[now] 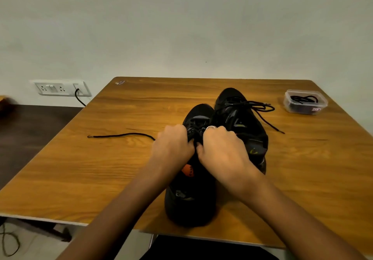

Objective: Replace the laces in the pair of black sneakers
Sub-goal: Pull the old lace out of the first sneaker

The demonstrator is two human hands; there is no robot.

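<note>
We have both sneakers on the wooden table (pixel 80 179), toes pointing away from us. The near sneaker (pixel 189 203) sits in front of us, and both our hands work at its eyelets. Our left hand (pixel 173 146) has its fingers curled in at the left side of the lacing, and our right hand (pixel 222 150), with a ring (pixel 211 127) on one finger, is curled in at the right side. They seem to pinch the lace there, though the fingertips are hidden against black fabric, so we cannot tell exactly what each one grips.

A loose lace end (pixel 121 135) runs out from under our left hand and lies on the table to the left. We judge this shoe to be mid-change, but whether this lace is the old one coming out or a new one going in, we cannot say.

The far sneaker (pixel 242 122), just to the right and touching the near one, is laced, with loose loops and ends spilling off to the right. At the far right stands a clear plastic tub (pixel 304 102) holding a coil of black lace.

So at least part of the job is left: finishing the near shoe, and possibly the far one as well.
</note>
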